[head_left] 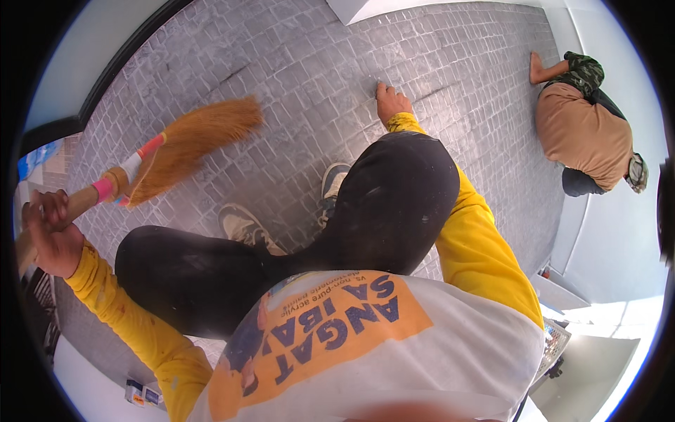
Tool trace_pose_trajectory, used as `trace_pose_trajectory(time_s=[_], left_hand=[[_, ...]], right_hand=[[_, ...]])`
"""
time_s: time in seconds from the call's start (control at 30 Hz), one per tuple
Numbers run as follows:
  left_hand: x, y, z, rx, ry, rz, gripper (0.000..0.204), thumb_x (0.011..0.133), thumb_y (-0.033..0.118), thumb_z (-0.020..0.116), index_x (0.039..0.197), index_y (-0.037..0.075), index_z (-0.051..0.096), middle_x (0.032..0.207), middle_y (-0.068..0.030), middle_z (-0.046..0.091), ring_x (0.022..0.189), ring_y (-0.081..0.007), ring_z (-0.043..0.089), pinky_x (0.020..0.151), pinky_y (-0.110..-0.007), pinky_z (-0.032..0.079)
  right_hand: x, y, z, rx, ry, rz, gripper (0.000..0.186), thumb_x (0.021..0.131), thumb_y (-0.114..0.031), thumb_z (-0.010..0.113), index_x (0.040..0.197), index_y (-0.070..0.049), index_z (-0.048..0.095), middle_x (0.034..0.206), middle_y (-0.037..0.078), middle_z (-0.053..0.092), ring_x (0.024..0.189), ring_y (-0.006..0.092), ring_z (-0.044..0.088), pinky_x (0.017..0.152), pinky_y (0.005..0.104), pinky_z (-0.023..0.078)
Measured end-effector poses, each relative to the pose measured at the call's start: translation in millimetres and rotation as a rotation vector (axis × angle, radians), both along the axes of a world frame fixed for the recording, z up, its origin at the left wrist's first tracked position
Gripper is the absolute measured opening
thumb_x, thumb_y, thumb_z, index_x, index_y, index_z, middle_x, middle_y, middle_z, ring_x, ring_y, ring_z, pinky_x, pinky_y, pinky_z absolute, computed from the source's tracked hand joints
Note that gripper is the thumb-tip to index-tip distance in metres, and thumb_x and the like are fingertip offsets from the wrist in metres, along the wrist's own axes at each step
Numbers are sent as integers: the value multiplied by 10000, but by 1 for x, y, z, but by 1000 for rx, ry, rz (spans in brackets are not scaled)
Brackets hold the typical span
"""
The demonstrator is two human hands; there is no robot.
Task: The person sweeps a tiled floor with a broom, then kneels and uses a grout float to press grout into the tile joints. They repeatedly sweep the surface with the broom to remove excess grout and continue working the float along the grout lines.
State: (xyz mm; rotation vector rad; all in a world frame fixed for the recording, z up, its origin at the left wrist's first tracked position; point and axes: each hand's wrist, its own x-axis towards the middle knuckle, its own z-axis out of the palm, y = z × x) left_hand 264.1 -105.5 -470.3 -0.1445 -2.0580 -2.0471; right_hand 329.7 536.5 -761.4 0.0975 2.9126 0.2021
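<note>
My left hand [53,228] at the left edge is closed round the wooden handle [88,198] of a straw broom [197,141] with bands of pink, white and orange at its neck. The bristles angle up toward the middle over the grey paved floor [302,77]. My right hand [391,102] is down at the floor beyond my right knee, fingers curled with their tips at the paving; anything held under them is too small or hidden to make out.
A person [583,130] in a tan top crouches barefoot by the white right wall [605,239]. A dark-edged curved border [91,105] runs along the upper left. Pale shelving [590,359] and a mesh crate [552,344] are at lower right, small boxes [137,394] at lower left.
</note>
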Motion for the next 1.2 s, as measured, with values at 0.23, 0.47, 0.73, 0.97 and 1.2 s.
trace_pose_trajectory(time_s=[0.23, 0.47, 0.73, 0.97, 1.2], left_hand=[[-1, -17, -4, -54, 6, -113, 268, 963, 206, 460, 1044, 3, 614, 738, -31, 408, 695, -136, 390, 818, -379, 407], [0, -28, -4, 61, -38, -224, 322, 975, 219, 433, 1121, -8, 608, 778, -33, 411, 727, -146, 396, 858, -392, 400], [-3, -29, -5, -10, 8, -306, 320, 984, 197, 421, 1152, -6, 603, 802, -38, 417, 745, -149, 406, 873, -392, 397], [-4, -32, -5, -49, 30, -310, 309, 984, 194, 429, 1139, 2, 616, 796, -34, 434, 745, -141, 415, 880, -396, 400], [-4, -28, -5, 19, 0, -299, 307, 986, 180, 433, 1138, 4, 632, 784, -30, 435, 734, -140, 419, 855, -385, 398]], right_hand=[[-4, 6, 8, -55, -110, -1, 274, 889, -115, 457, 1161, -85, 472, 1042, 189, 636, 894, 382, 657, 753, 477, 528], [-4, 13, 11, -53, -72, 36, 225, 903, -133, 448, 1116, -73, 491, 955, 177, 649, 844, 378, 663, 727, 473, 527], [-4, 20, 15, -51, -108, 111, 265, 903, -130, 446, 1165, -108, 480, 1010, 156, 644, 857, 383, 654, 732, 473, 518], [-14, 21, 22, -4, -236, 102, 384, 883, -93, 461, 1265, -133, 449, 1101, 157, 630, 921, 385, 646, 772, 477, 521], [-12, 20, 20, -22, -137, 154, 202, 911, -140, 449, 1101, -96, 502, 964, 173, 656, 847, 380, 662, 714, 471, 519]])
